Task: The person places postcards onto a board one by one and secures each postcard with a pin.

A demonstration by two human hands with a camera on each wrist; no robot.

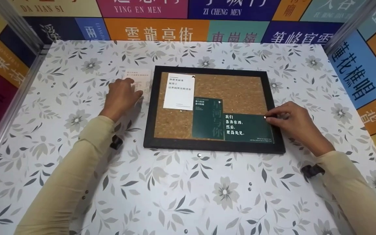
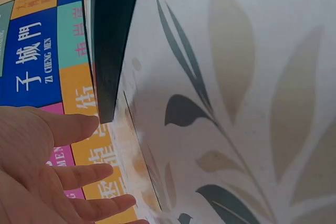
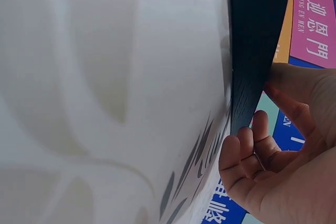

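A cork board [image 1: 240, 91] in a black frame lies on the table. My right hand [image 1: 292, 120] is at its right edge, where the thumb and forefinger pinch a small white-headed pushpin [image 1: 265, 117]. That pin sits at the upper right corner of a wide green card [image 1: 250, 130] with white lettering. Beside it on the cork are an upright green card [image 1: 204, 120] and a white card [image 1: 178, 94], each with a pin near its upper right corner. My left hand [image 1: 122, 96] rests over a pale card [image 1: 140, 78] left of the frame, fingers spread in the left wrist view, partly covering it.
The table [image 1: 181, 195] has a white cover printed with grey leaves and flowers. A loose pin [image 1: 199, 155] appears to lie just in front of the frame. Colourful lettered panels [image 1: 158, 32] stand along the back and both sides.
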